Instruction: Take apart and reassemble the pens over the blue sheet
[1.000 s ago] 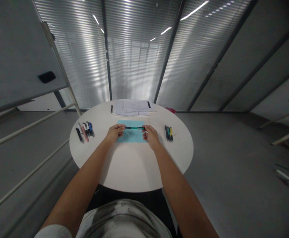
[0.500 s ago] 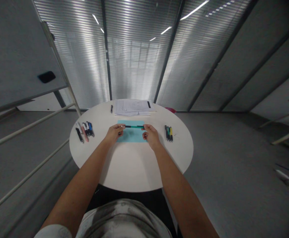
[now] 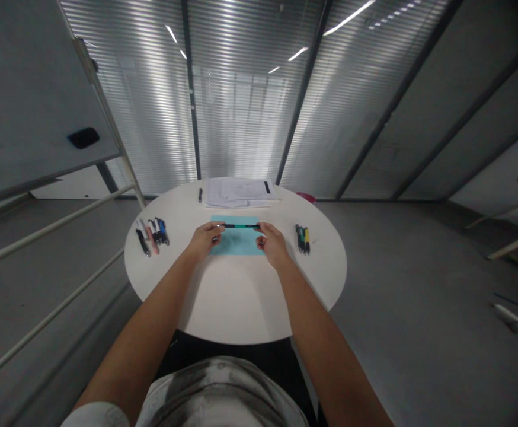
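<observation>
A green and black pen [image 3: 243, 226] lies level between my hands, above a light blue sheet [image 3: 236, 244]. My left hand [image 3: 207, 237] pinches its left end between thumb and fingers. At the other end, my right hand [image 3: 270, 241] is closed on the pen's dark tip. Both hands partly cover the sides of the blue sheet. To the right, several pens [image 3: 302, 239] with black, green and yellow barrels lie side by side. On the left is another group of pens [image 3: 153, 234], among them black, pink, white and blue ones.
A stack of printed papers [image 3: 236, 193] lies at the far side of the round white table [image 3: 232, 308], with a dark pen [image 3: 200, 195] beside it. A whiteboard stand [image 3: 128, 172] rises at the left. Glass panels with blinds stand behind the table.
The pen seems turned slightly about its length, its dark and green parts showing a little differently. My right hand has shifted very slightly to the right; my left hand stays put.
</observation>
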Tool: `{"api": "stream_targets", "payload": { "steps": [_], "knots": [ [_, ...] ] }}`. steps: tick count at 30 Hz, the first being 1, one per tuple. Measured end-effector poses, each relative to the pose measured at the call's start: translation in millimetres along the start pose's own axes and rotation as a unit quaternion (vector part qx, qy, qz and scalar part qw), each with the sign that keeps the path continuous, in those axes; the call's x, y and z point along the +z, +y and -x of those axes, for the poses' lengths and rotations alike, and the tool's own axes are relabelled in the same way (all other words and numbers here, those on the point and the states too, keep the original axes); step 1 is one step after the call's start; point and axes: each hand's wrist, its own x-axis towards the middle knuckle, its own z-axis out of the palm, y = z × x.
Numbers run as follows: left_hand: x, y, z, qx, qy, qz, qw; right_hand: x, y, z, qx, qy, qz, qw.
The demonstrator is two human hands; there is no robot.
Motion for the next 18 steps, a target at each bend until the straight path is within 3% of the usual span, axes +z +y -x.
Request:
{"api": "stream_targets", "payload": {
  "steps": [18],
  "knots": [
    [-1.2, 0.7, -0.6, -0.007, 0.005, 0.021, 1.0, 1.4, -2.3, 2.0, -0.009, 0.002, 0.005, 1.0]
  ]
}}
